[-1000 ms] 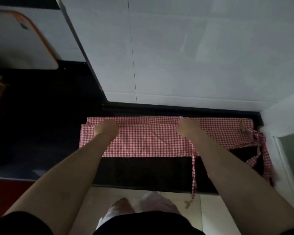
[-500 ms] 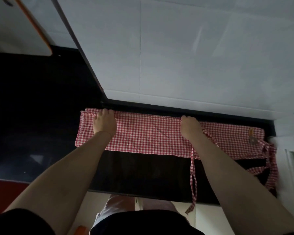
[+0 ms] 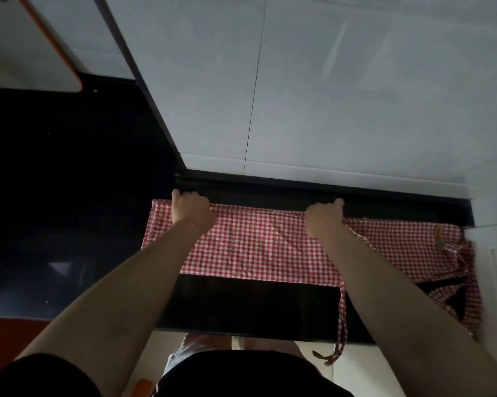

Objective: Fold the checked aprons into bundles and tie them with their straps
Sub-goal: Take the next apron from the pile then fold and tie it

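A red-and-white checked apron [image 3: 258,247] lies folded into a long band across the black counter [image 3: 241,305]. My left hand [image 3: 191,210] grips the band's far edge near its left end, fingers curled over the cloth. My right hand [image 3: 324,217] grips the same far edge further right. One strap [image 3: 342,319] hangs from the band over the counter's front edge, its knotted end dangling below. The apron's right part [image 3: 413,247] lies looser, with more straps bunched at the far right.
A white tiled wall [image 3: 327,96] rises just behind the counter. A white board with an orange rim [image 3: 41,53] leans at the upper left. A white ledge [image 3: 493,224] bounds the counter on the right. Pale floor and my legs show below the front edge.
Both hands have slid to the band's far edge and curled over it. The cloth looks smoother and flatter than a second ago; the view shifted closer.
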